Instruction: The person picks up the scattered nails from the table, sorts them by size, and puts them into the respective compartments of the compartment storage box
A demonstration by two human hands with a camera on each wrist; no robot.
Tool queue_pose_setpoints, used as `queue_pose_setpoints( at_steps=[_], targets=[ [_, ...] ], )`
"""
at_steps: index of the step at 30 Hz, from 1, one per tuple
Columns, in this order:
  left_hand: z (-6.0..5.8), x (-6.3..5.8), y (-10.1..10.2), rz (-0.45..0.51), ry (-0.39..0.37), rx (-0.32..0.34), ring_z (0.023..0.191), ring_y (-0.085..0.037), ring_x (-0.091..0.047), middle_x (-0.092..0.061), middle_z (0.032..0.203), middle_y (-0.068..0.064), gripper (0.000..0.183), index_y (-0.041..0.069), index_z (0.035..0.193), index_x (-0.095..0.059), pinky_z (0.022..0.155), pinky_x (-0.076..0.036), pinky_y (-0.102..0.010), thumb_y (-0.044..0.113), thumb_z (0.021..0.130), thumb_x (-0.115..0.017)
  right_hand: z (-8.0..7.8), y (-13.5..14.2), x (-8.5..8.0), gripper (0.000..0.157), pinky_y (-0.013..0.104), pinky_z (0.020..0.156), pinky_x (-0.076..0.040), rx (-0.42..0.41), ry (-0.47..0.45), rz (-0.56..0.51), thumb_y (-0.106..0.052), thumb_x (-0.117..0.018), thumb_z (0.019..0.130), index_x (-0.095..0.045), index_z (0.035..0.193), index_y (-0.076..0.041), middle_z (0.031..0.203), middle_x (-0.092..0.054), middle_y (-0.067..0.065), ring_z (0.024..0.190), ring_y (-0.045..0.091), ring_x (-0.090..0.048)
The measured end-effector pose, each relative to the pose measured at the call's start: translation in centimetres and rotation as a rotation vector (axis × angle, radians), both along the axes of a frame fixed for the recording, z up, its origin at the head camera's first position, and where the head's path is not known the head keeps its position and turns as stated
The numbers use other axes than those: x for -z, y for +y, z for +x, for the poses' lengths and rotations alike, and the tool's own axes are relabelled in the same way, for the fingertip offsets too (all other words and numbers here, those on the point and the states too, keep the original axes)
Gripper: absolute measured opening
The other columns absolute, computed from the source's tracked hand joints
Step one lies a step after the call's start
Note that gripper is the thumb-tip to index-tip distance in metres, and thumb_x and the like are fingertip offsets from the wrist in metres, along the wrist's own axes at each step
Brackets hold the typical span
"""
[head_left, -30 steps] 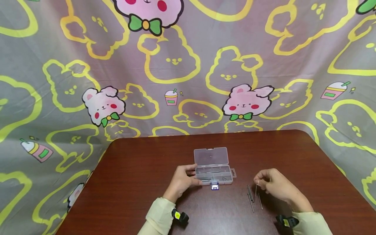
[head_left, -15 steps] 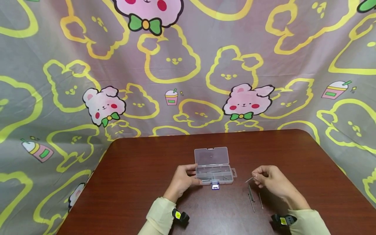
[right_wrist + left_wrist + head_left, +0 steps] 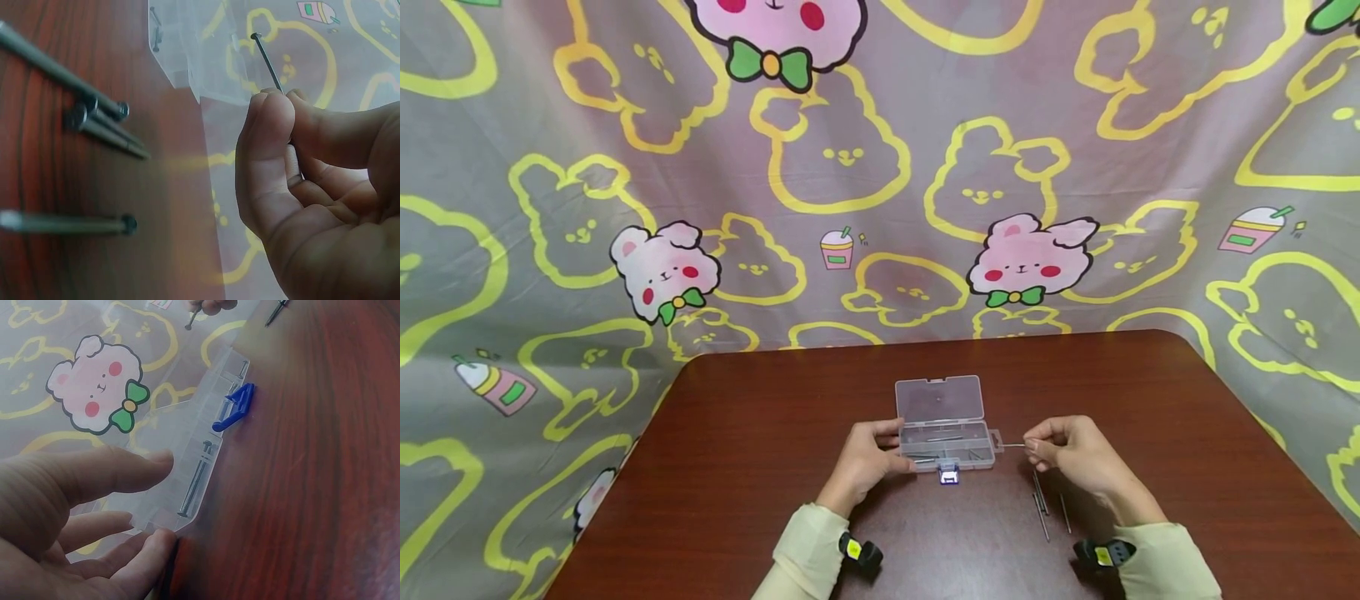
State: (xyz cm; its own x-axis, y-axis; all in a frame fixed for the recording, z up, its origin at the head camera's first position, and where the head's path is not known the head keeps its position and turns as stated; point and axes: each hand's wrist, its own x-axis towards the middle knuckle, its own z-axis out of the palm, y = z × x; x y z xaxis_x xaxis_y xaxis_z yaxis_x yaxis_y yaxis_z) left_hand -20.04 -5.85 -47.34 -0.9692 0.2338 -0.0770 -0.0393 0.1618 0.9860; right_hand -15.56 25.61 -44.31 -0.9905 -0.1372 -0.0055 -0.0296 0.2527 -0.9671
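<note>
Low centre: I see left hand [image 3: 861, 462], part curled, grip box [image 3: 943, 422], maybe so it stays still. Lower right: right hand [image 3: 1078, 457] pinches screw [image 3: 1013, 445].

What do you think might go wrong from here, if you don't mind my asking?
The screw, pinched by the right grip, might slip or swivel. Its protruding head could catch on the wall of the clear box if brought in carelessly. Also, loose screws lie on the table near that grip and could be knocked and roll.
</note>
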Motion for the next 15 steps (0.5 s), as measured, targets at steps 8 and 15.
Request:
queue_pose_setpoints(
  at_steps=[8, 15],
  targets=[
    [0.0, 0.1, 0.0, 0.018, -0.005, 0.0, 0.095, -0.029, -0.067, -0.067, 0.109, -0.023, 0.078, -0.009, 0.134, -0.059, 0.069, -0.058, -0.029, -0.02, 0.06, -0.084, -0.9, -1.1, 0.3, 0.012, 0.029, 0.061, -0.057, -0.017, -0.003, -0.026, 0.009, -0.061, 0.094, -0.063, 0.099, 0.02, 0.078, -0.065, 0.016, 0.067, 0.017, -0.062],
    [0.0, 0.0, 0.0, 0.011, 0.007, 0.003, 0.097, -0.029, -0.066, -0.068, 0.11, -0.023, 0.078, -0.009, 0.133, -0.059, 0.069, -0.058, -0.029, -0.019, 0.06, -0.084, -1.6, -1.9, 0.4, 0.01, 0.028, 0.06, -0.057, -0.024, -0.001, -0.034, 0.011, -0.061, 0.093, -0.064, 0.097, 0.02, 0.077, -0.066, 0.017, 0.066, 0.019, -0.063]
  ],
)
